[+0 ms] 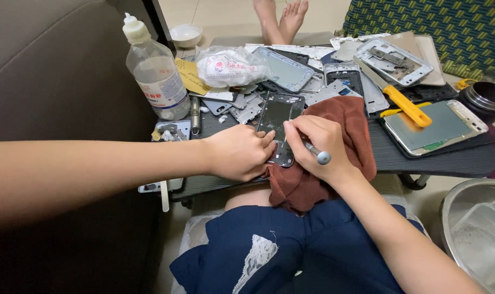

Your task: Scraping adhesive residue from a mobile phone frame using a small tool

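Phone frame (278,122) lay mid-table on the brown cloth (340,136). Left hand (239,152) pinned its near-left edge, fingers together. Right hand (315,144) was closed around a tool (317,152). Frame looked thin, light, cracked: brace by edges.

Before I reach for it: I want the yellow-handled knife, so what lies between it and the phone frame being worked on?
In the head view, the rust-brown cloth and loose grey phone parts lie between.

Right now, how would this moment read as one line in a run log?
left hand: steadies phone frame | right hand: holds thin tool on frame | under: brown cloth | near: clear bottle, yellow-handled knife
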